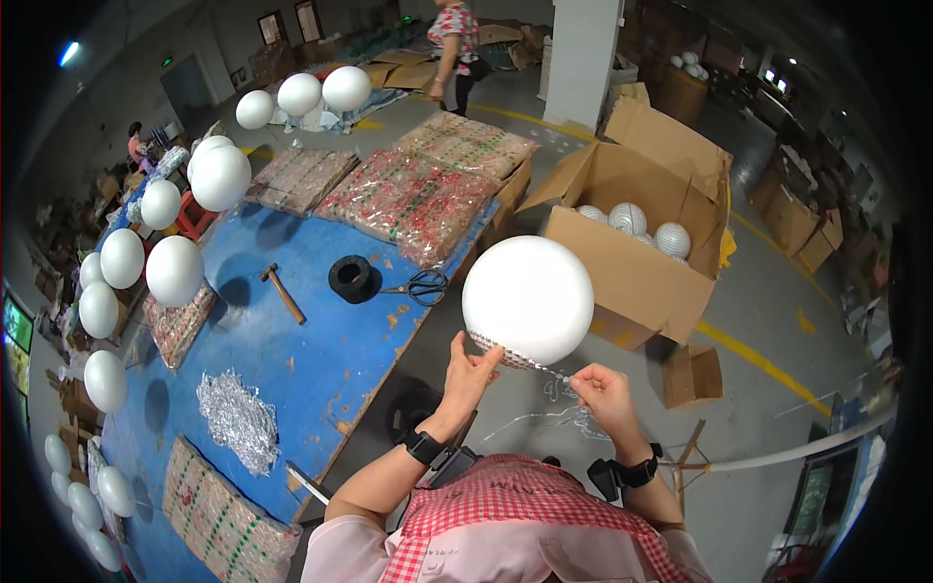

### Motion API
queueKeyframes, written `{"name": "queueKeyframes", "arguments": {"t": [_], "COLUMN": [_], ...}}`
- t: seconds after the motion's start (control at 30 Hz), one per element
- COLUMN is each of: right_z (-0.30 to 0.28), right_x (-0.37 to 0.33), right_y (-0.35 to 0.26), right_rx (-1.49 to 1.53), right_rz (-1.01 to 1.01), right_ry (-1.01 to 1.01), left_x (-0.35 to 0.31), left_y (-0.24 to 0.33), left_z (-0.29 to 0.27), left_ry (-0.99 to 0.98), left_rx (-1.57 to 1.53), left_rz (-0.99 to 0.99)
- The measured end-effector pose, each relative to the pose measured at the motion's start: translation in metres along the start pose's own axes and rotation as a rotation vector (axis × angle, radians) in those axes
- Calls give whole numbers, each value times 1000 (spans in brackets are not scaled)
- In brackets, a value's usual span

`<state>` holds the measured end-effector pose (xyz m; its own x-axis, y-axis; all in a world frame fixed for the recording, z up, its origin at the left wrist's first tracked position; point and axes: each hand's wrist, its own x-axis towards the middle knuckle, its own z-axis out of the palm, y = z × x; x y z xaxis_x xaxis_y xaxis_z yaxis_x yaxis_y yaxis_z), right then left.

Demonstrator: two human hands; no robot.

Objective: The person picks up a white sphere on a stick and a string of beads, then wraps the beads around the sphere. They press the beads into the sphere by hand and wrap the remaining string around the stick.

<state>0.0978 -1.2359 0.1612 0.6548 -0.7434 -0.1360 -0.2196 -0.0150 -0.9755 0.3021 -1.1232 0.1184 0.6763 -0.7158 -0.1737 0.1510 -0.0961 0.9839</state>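
The blue work table [321,369], chipped and scuffed, spreads out to the left of both hands and beyond them. On it, far past the grip, lie flat bundles of glittery red-and-green garland wrapped in clear film [413,194]. To the right of the hands and farther off stands an open brown cardboard box [637,277] with patterned silver balls [627,218] inside.

Directly above the hands is the large white ball [528,299], smooth, matte and round, like foam; a narrow band of beaded silver trim [510,355] hugs its underside. The left hand [470,374] presses fingers and thumb up against the ball's lower left, pinning the trim to the surface. The right hand [603,391], just below and right of the ball, has thumb and forefinger pinched together on the thin free end of the trim, which runs taut from the ball.

Left of the grip, on the table, sit a crumpled heap of silver tinsel [237,420], a black roll of tape [352,277], a wooden-handled hammer [283,292] and black-handled scissors [420,287]. Plain white balls [175,270] line the table's far left edge.
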Motion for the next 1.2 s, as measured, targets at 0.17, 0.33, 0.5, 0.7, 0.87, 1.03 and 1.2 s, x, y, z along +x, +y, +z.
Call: {"name": "queueKeyframes", "arguments": {"t": [0.17,0.33,0.5,0.7,0.87,1.03,1.2], "right_z": [7,17,17,4,5,8,10], "right_x": [12,19,14,-3,-24,-24,-4], "right_y": [12,25,30,7,-15,-17,9], "right_rx": [-33,-70,-697,-177,5,-188,-43], "right_rz": [15,-58,-279,-36,-149,-353,-177], "right_ry": [1,24,-31,-167,-28,50,144], "left_x": [0,-3,6,9,7,4,-1], "left_y": [0,9,-5,-1,-2,-4,8], "left_z": [-1,0,-8,-3,1,0,-2], "left_ry": [-19,-62,-195,-132,-80,-77,-148], "left_rx": [-91,-111,-214,217,152,28,-123], "left_rz": [-38,-62,-65,57,65,42,-21]}}
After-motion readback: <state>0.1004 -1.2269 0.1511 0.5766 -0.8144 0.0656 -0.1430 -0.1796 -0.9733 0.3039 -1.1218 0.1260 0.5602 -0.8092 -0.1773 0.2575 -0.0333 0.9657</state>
